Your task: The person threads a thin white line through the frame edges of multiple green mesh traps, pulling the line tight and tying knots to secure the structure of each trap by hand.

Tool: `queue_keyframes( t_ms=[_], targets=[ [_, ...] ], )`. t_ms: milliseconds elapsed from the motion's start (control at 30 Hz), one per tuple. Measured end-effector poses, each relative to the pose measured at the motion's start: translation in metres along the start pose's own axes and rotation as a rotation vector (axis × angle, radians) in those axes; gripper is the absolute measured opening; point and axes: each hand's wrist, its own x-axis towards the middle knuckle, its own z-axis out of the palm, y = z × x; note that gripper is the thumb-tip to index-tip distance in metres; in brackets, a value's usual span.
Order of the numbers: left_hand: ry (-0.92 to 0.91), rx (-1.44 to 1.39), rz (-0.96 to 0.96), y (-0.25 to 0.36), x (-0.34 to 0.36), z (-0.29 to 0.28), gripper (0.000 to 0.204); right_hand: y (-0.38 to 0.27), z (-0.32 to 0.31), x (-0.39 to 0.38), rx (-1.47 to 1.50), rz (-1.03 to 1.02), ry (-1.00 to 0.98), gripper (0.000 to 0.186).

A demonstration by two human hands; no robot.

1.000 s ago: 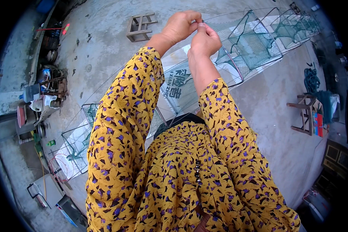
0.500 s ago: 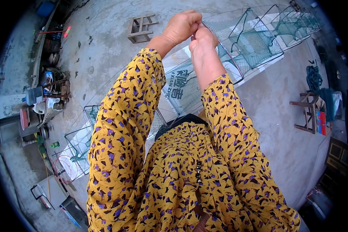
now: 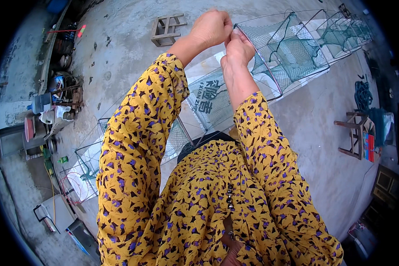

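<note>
Net cage (image 3: 295, 55), long and boxy, see-through green mesh, dark-framed

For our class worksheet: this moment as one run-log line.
left hand: fingers curled | right hand: close beside left | hands: near framed green net | held item: hidden

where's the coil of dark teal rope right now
The coil of dark teal rope is toward the right edge of the head view, just above the right-hand wooden stool.

Green net (image 3: 293, 52): matt mesh
Frame rod (image 3: 268, 70): smooth, metal-looking
Far stool (image 3: 166, 27): rough, matt wood
Floor (image 3: 306, 122): matt concrete
</note>
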Motion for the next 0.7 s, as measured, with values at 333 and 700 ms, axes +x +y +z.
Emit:
queue_keyframes(
  t_ms=[333, 700],
  targets=[
    [-0.302, 0.133, -0.369, 0.017, 0.026, -0.007, 0.02, 0.005, 0.002, -0.002, 0.083, 0.006, -0.085, 0.006],
    [-0.369, 0.227, -0.336, 0.028, 0.029, -0.018, 0.02, 0.004, 0.0, -0.009, 0.032, -0.05, -0.057, 0.008]
  ],
)
